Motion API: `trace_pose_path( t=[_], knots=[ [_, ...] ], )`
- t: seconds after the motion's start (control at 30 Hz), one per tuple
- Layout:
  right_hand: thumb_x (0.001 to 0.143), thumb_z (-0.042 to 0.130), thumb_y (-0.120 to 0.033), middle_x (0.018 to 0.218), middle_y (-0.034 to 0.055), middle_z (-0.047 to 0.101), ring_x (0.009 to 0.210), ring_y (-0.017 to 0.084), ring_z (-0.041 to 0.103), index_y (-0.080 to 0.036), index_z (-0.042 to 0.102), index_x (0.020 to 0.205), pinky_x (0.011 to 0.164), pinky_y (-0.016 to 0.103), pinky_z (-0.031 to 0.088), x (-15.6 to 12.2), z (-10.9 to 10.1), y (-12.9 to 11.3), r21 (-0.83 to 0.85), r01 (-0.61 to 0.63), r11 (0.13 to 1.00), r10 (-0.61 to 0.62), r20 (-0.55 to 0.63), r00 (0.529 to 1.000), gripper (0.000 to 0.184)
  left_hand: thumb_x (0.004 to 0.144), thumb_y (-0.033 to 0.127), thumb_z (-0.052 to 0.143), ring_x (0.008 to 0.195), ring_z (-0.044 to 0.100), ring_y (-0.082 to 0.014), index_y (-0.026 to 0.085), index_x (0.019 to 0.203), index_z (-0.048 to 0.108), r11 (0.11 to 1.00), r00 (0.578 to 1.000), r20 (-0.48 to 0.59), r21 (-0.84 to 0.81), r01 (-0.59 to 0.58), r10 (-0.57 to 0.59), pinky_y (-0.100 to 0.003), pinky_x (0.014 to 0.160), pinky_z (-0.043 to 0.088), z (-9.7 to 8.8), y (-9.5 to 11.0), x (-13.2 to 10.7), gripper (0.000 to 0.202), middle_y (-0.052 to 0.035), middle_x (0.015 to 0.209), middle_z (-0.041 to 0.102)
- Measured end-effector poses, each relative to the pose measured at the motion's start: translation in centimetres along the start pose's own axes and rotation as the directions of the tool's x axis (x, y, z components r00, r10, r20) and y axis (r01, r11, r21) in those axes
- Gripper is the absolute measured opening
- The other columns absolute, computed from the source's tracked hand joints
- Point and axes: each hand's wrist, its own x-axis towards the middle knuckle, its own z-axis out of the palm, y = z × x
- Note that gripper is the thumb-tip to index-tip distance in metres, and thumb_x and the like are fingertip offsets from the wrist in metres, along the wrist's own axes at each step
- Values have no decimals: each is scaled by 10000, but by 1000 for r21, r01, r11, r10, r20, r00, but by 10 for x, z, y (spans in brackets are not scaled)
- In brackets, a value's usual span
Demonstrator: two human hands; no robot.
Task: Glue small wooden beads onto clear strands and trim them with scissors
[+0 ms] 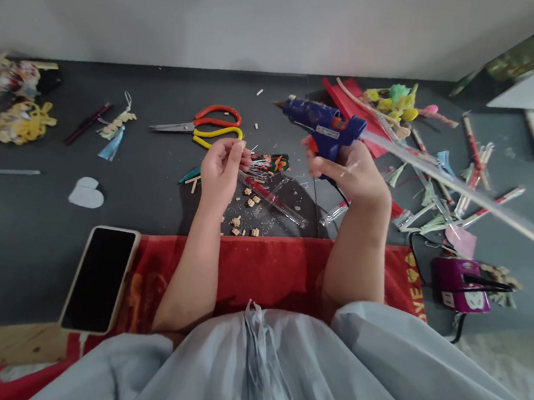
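My right hand [358,174] is wrapped round the handle of a blue hot glue gun [320,120], its nozzle pointing left. A long clear glue stick [459,185] juts out of the gun's back end. Left of it, my left hand [224,164] pinches a small pale wooden piece [242,145] between thumb and fingertips; its exact shape is hard to make out. Scissors [198,126] with red and yellow handles lie just beyond my left hand. Small wooden bits [250,199] are scattered on the dark table between my forearms.
A phone [100,279] lies at the left front beside a red cloth [269,270]. To the right are tasselled sticks [474,177], a purple box [461,284] with a black cable, and fuzzy yellow craft pieces [403,106]. A tasselled ornament [116,130] lies on the left.
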Motion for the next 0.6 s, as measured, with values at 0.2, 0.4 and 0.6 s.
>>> trace_pose_path(
  t=[0.2,0.4,0.6],
  knots=[
    [755,587,-679,564,-30,525,459,90,470,-238,630,829,463,269,429,-1,12,-13,-12,-4,1000,5,62,998,449,809,643,528,674,665,-115,230,898,588,1000,1000,-21,11,-18,18,-237,592,529,-2,2,0,427,-23,793,674],
    [755,572,-694,595,-16,572,470,83,512,-220,618,728,431,245,423,-1,18,-14,1,-23,1000,23,89,996,477,835,609,520,669,664,-116,239,905,600,1000,999,-38,-7,-26,26,-247,604,541,-2,1,-2,384,-20,793,675],
    [768,563,-685,611,-10,585,482,85,518,-221,601,705,451,247,428,0,19,-12,-19,-19,1000,21,88,996,470,850,604,498,661,654,-107,233,915,611,1000,1000,-31,4,5,-5,-235,607,541,-3,1,-1,393,-24,793,678]
  ],
)
